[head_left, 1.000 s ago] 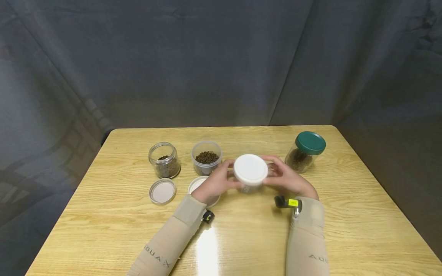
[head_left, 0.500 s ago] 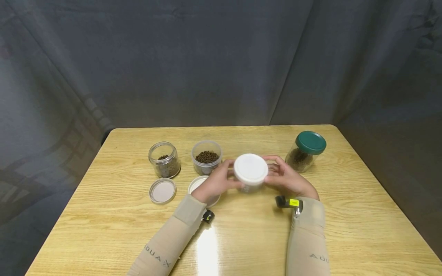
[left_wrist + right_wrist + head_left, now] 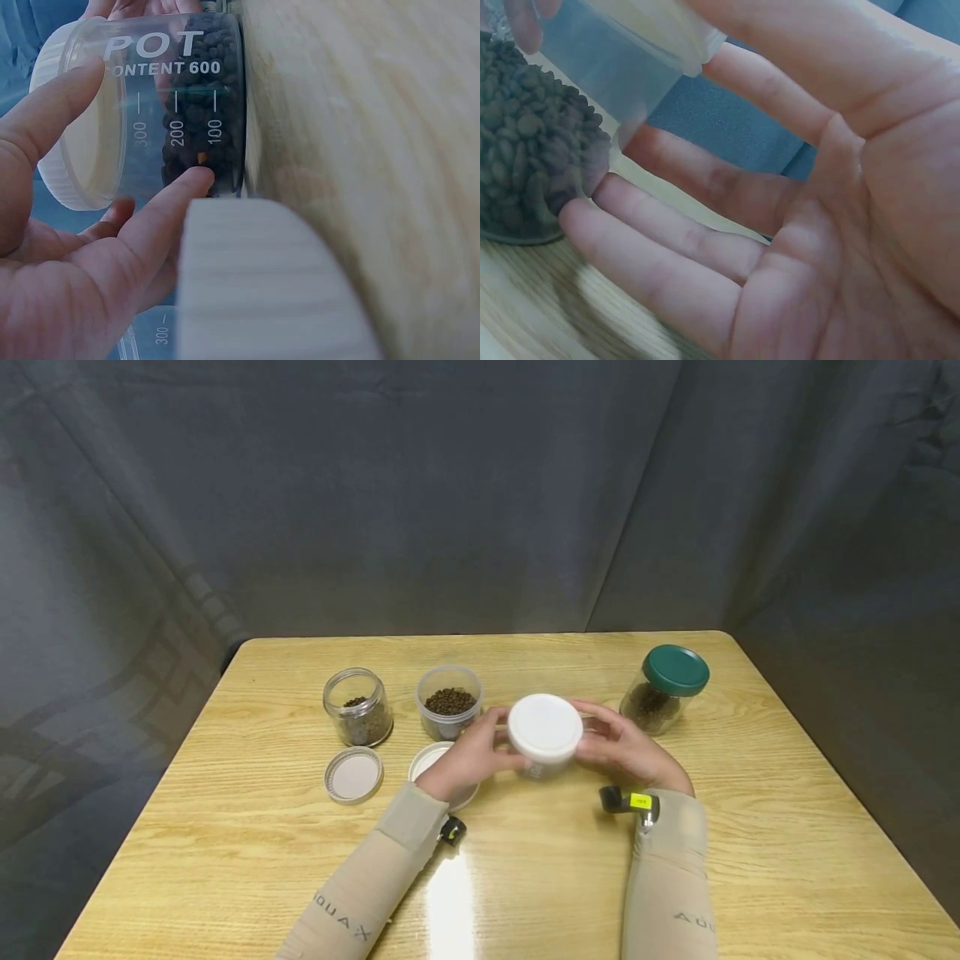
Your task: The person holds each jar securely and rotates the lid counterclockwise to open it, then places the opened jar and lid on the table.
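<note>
The clear jar (image 3: 150, 112) with the white lid (image 3: 545, 727) is between the left hand (image 3: 468, 756) and the right hand (image 3: 626, 747), at the middle part of the desk (image 3: 525, 877). It is about upright with its base low; whether the base touches the desk, I cannot tell. The fingers of both hands are bent around the jar from its two sides and hold it. To its left is the open plastic tub (image 3: 446, 731); to its right, the green-lidded jar (image 3: 660, 693).

The wall looks like plastic, so I judge it stiff, not very fragile and rather light. The dark bean-like pieces (image 3: 210, 105) fill only the lower part, to around the 200 mark, so the weight should sit low. They look loose and can probably slide if the jar leans. The smooth wall may be slippery, so an even, moderate pressure from both sides seems suitable. The best place to hold appears to be the wall below the lid. Lifting by the lid alone looks less safe, because how tightly it is fastened cannot be seen.
</note>
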### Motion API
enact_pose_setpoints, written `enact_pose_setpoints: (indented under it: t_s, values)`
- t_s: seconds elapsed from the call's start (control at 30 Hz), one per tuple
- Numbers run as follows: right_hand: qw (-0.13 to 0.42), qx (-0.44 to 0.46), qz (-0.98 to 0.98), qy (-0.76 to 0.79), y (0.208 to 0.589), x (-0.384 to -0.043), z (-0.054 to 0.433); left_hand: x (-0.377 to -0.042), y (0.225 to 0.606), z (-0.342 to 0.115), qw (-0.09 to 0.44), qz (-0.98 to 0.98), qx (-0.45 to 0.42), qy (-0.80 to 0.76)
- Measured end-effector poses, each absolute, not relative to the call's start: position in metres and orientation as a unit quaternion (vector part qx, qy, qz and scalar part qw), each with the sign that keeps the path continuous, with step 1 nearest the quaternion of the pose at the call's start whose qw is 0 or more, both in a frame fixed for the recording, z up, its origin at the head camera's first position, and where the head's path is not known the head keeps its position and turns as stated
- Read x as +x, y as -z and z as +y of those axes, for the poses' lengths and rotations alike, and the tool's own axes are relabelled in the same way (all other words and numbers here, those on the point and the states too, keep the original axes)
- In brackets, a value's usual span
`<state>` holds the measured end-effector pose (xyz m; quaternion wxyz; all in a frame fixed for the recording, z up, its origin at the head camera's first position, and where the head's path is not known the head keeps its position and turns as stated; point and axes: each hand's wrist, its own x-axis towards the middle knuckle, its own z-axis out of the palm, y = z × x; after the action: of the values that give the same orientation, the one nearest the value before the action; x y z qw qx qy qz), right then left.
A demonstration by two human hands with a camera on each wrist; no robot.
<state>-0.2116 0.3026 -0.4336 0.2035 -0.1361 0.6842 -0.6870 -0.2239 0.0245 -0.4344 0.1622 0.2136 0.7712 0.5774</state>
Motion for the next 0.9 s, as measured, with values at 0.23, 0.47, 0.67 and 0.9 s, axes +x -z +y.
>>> enact_pose_setpoints:
  t_s: [0.23,0.47,0.67,0.9]
  values:
    - [0.211,-0.141,0.668,0.699,0.4333,-0.2113,0.3015,-0.2237,0.4346,0.0246,0.160,0.770,0.214,-0.579]
    - [0.201,-0.158,0.654,0.711,0.4354,-0.2100,0.3008,-0.2234,0.4347,0.0243,0.162,0.769,0.216,-0.579]
    - [0.206,-0.162,0.646,0.716,0.4380,-0.2120,0.3031,-0.2236,0.4354,0.0241,0.164,0.768,0.214,-0.581]
    - [0.205,-0.154,0.656,0.710,0.4383,-0.2132,0.3048,-0.2241,0.4361,0.0244,0.165,0.764,0.214,-0.585]
